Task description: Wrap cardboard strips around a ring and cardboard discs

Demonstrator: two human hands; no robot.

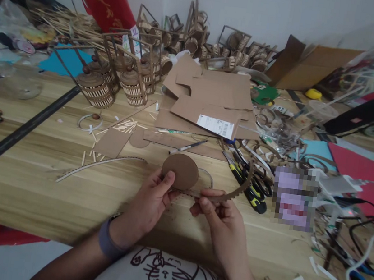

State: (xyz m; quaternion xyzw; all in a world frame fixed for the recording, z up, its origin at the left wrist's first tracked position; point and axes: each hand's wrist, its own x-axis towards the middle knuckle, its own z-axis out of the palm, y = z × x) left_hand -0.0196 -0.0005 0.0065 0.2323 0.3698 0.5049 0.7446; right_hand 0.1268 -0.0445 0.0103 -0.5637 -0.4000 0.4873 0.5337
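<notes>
My left hand (147,201) pinches a round brown cardboard disc (180,171) by its lower left edge, thumb on its face. My right hand (221,217) is closed on a thin corrugated cardboard strip (231,195) that runs along the disc's lower edge and curves up to the right. Both hands hover just above the wooden table (47,195) near its front edge. A second long corrugated strip (102,163) lies flat on the table to the left.
Yellow-handled cutters and scissors (246,181) lie right of the hands. A pen (188,147), flat cardboard sheets (208,106) and small wooden sticks (125,125) lie behind. Several cardboard lanterns (112,83) stand at the back. Coloured paper and wires (356,179) crowd the right.
</notes>
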